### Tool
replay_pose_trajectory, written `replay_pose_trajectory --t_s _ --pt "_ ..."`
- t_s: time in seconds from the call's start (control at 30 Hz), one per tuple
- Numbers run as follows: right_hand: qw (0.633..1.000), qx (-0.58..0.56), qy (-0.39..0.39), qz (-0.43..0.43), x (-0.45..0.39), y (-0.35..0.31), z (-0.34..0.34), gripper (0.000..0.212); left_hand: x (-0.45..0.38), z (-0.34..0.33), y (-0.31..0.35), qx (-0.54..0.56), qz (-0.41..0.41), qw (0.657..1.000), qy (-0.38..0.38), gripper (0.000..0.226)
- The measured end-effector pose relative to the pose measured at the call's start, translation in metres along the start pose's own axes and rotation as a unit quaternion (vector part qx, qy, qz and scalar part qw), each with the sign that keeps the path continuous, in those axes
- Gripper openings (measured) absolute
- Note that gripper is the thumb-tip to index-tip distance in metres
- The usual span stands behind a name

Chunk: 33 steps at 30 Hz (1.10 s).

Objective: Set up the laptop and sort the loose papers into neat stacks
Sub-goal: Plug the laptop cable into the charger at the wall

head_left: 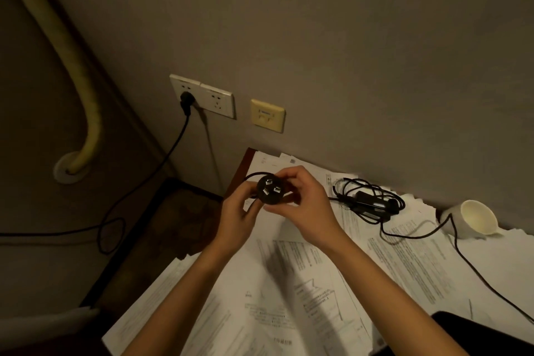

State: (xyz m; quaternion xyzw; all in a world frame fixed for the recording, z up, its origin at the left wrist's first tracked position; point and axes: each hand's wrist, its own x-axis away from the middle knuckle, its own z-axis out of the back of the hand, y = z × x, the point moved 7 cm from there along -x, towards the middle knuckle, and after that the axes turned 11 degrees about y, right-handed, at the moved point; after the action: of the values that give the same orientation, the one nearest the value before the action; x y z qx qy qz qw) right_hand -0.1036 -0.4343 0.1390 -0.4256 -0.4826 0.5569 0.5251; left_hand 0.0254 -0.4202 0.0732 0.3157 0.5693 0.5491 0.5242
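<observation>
A black three-pin power plug point(270, 190) is held up over the desk's far left corner, its prongs facing me. My right hand point(303, 199) grips the plug from the right with curled fingers. My left hand point(238, 212) holds its left side and the cable just below it. The cable runs right to a coiled bundle with the black power adapter point(372, 202) lying on the papers. Loose printed papers point(289, 292) cover the desk in an overlapping spread. A dark corner, perhaps of the laptop point(474, 329), shows at the bottom right.
Two white wall sockets are on the wall above; the left socket point(185, 89) has a black plug in it, the right socket point(218, 101) is free. A yellowish wall plate point(268, 115) sits beside them. A white cup point(471, 218) lies tipped at the desk's back right.
</observation>
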Motion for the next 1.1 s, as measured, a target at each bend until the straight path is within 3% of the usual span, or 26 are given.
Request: replay_pose_trajectory --t_s 0.17,0.27,0.33,0.4,0.47,0.57,0.67,0.73,0.83,1.0,1.1 --pt "1.0 -0.011 0.019 -0.016 0.002 0.0 -0.003 0.04 0.015 0.007 0.004 -0.024 0.051 0.998 -0.014 0.026" --pt "0.998 -0.021 0.013 -0.052 0.0 0.007 -0.008 0.033 0.038 0.041 -0.031 -0.099 0.148 0.982 0.065 0.046" --pt "0.997 -0.032 -0.01 -0.075 0.001 0.016 -0.016 0.029 0.065 0.085 -0.065 -0.274 0.209 0.925 0.158 0.055" --pt "0.993 -0.038 -0.048 -0.1 0.007 0.024 -0.028 0.03 0.104 0.134 -0.094 -0.422 0.286 0.832 0.219 0.067" --pt "0.989 -0.035 -0.081 -0.119 0.015 0.033 -0.044 0.025 0.148 0.172 -0.111 -0.459 0.365 0.769 0.256 0.081" --pt "0.987 -0.01 -0.106 -0.119 0.023 0.042 -0.068 0.019 0.201 0.198 -0.121 -0.47 0.445 0.721 0.245 0.095" --pt "0.984 0.017 -0.137 -0.115 0.029 0.048 -0.092 0.017 0.239 0.202 -0.126 -0.444 0.511 0.697 0.238 0.106" --pt "0.979 0.043 -0.159 -0.116 0.032 0.056 -0.107 0.019 0.254 0.201 -0.127 -0.378 0.55 0.692 0.276 0.112" --pt "0.974 0.072 -0.174 -0.127 0.033 0.07 -0.122 0.03 0.248 0.188 -0.126 -0.284 0.544 0.725 0.313 0.109" --pt "0.971 0.063 -0.159 -0.165 0.022 0.088 -0.136 0.041 0.2 0.153 -0.125 -0.231 0.479 0.794 0.296 0.104" --pt "0.976 0.063 -0.116 -0.171 0.0 0.09 -0.138 0.042 0.175 0.128 -0.129 -0.241 0.469 0.813 0.246 0.097"
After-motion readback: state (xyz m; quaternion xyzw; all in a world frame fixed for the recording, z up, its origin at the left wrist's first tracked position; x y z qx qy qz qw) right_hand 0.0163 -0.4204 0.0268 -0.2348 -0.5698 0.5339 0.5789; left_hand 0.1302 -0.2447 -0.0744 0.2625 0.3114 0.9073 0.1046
